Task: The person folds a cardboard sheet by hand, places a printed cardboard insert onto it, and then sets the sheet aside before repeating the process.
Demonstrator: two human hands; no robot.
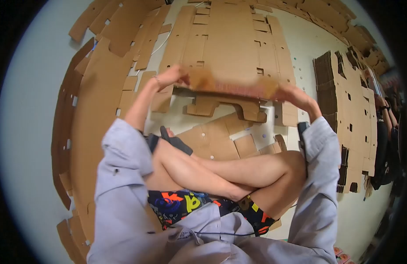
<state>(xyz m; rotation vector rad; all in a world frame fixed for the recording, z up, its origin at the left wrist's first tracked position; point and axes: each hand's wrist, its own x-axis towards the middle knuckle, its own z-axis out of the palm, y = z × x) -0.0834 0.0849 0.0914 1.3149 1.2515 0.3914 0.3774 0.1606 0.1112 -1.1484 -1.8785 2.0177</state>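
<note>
Out in front of me, a cardboard piece (238, 89) is held up between my two hands, its outline smeared by motion. A reddish printed strip shows along its middle. My left hand (173, 76) is closed on its left end, and my right hand (291, 95) grips the right end. Just below the held piece is a cardboard part (229, 103) with a curved cut-out along its lower edge. Behind it, a large flat cardboard sheet (229, 39) with slots and flaps lies on the floor.
A long cardboard sheet (87, 114) lies on my left. On my right stands a thick stack of cut cardboard (355, 110). Another person's arm (386, 108) shows beyond that stack. A flat cardboard piece (212, 136) lies beyond my crossed legs (221, 174).
</note>
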